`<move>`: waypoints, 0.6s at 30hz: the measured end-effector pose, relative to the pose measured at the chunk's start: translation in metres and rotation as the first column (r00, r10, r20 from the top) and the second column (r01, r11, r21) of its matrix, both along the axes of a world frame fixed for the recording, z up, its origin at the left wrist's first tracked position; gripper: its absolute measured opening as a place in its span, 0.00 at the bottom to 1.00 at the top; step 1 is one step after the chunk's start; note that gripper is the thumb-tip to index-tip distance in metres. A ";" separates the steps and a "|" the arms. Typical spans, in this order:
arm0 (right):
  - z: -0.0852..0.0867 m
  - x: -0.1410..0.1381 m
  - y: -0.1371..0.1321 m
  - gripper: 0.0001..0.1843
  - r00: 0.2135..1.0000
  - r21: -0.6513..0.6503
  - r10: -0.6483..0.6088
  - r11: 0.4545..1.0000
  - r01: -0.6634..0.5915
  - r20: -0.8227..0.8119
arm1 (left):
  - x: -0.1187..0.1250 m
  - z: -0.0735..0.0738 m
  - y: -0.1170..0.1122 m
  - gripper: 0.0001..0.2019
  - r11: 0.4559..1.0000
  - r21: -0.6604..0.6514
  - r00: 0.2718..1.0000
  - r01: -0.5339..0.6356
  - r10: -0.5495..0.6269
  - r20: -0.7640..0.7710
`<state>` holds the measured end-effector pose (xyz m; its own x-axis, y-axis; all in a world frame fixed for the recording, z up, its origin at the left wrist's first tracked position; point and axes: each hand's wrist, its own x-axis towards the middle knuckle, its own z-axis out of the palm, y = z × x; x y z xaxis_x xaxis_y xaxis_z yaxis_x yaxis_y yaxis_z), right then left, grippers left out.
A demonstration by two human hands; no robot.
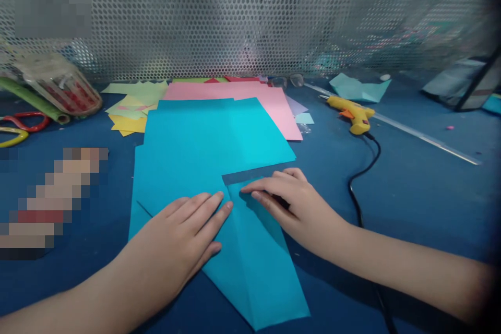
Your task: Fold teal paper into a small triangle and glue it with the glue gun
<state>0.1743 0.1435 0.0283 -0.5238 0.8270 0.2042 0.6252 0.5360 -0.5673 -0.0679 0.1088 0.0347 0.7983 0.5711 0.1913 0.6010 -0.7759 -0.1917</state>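
A creased sheet of blue paper (270,282) lies in front of me, its narrow part reaching toward the near edge of the view. My left hand (188,235) rests flat on the blue paper, fingers stretched out and side by side. At the upper end of the narrow part, my right hand (291,201) has thumb and index fingertip close together on the paper by the crease, with the other fingers curled. More blue sheets (191,135) lie just beyond both hands, overlapping. A dark gap shows between them and the creased piece.
Pink paper (279,109) lies behind the blue sheets, beside yellow and green scraps (131,109). A yellow glue gun (354,113) with a black cord (354,193) and a clear stick (426,138) are at right. Scissors (31,121) and a jar (64,86) stand left. Perforated mesh (235,15) closes the back.
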 end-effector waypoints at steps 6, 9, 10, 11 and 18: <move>0.000 0.001 -0.007 0.16 1.000 -0.059 -0.011 0.998 0.012 0.020 | 0.001 0.000 0.001 0.24 0.999 -0.019 0.999 0.039 -0.039 0.013; -0.002 0.000 -0.008 0.17 0.999 -0.088 -0.015 0.996 0.018 0.034 | 0.000 0.000 0.001 0.24 0.999 -0.034 0.999 0.039 -0.038 0.020; -0.002 0.000 -0.008 0.17 0.999 -0.090 -0.014 0.996 0.017 0.037 | 0.000 0.000 0.002 0.25 0.999 -0.040 0.999 0.035 -0.035 0.020; -0.003 -0.001 -0.008 0.17 0.999 -0.087 -0.013 0.996 0.017 0.039 | -0.001 0.001 0.002 0.25 0.998 -0.047 0.999 0.032 -0.031 0.019; -0.001 0.000 -0.010 0.18 0.996 -0.067 0.022 0.998 -0.016 0.081 | -0.002 0.007 0.002 0.24 0.995 -0.101 1.000 0.007 -0.008 -0.010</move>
<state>0.1744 0.1340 0.0277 -0.5522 0.8271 0.1052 0.6610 0.5112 -0.5493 -0.0700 0.1105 0.0416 0.8045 0.5806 0.1251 0.5932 -0.7963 -0.1185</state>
